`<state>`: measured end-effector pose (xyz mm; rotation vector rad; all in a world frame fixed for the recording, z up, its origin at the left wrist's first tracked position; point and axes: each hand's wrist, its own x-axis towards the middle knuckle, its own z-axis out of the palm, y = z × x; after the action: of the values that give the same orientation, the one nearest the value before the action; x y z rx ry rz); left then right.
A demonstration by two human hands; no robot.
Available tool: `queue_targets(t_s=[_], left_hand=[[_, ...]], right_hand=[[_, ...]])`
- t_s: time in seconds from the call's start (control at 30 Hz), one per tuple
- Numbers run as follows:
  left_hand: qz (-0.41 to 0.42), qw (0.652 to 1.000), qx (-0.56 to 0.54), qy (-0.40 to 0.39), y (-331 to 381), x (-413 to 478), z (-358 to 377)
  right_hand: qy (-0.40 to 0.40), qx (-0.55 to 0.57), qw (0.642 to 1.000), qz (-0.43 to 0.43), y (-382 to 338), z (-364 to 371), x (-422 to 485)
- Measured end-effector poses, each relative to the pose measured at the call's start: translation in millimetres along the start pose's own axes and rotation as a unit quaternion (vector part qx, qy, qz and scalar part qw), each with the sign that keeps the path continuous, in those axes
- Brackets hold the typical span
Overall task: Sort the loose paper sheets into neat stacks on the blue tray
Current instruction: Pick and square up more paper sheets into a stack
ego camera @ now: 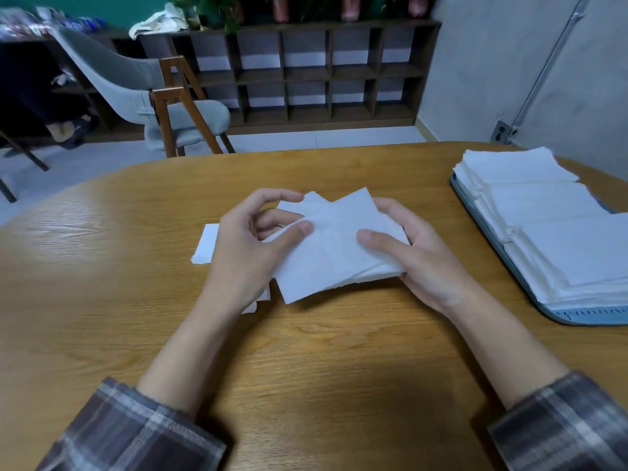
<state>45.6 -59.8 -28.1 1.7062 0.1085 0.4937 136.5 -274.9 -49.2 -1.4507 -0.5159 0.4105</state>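
A small bunch of white paper sheets (333,246) is held just above the middle of the wooden table (323,362), its sheets fanned out of line. My left hand (248,246) pinches the bunch at its left edge, thumb on top. My right hand (418,253) grips its right side, thumb lying on the top sheet and fingers underneath. More loose white sheets (207,243) lie flat on the table under my left hand, partly hidden. The blue tray (577,316) sits at the right edge and carries several neat stacks of white sheets (543,212).
A grey padded chair with wooden legs (163,107) stands beyond the table's far edge. Behind it a dark wooden cubby shelf (306,73) runs along the wall. A grey wall with a socket (501,130) is at the right.
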Motion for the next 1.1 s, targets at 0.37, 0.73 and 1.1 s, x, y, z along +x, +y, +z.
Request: queue_targets(t_s=[0.37,0.73,1.1], left_hand=[[0.016,0.997,0.053,-0.05,-6,-1,3],[-0.011,0.998,0.06,-0.032,-8,-1,3],[-0.116,0.99,-0.044,-0.061,0,-4,1]], right_hand=[[-0.049,-0.071,0.996,-0.022,-3,9,-6],[-0.035,-0.073,0.997,-0.021,-4,8,-5],[-0.028,0.107,0.994,-0.003,-5,4,-1]])
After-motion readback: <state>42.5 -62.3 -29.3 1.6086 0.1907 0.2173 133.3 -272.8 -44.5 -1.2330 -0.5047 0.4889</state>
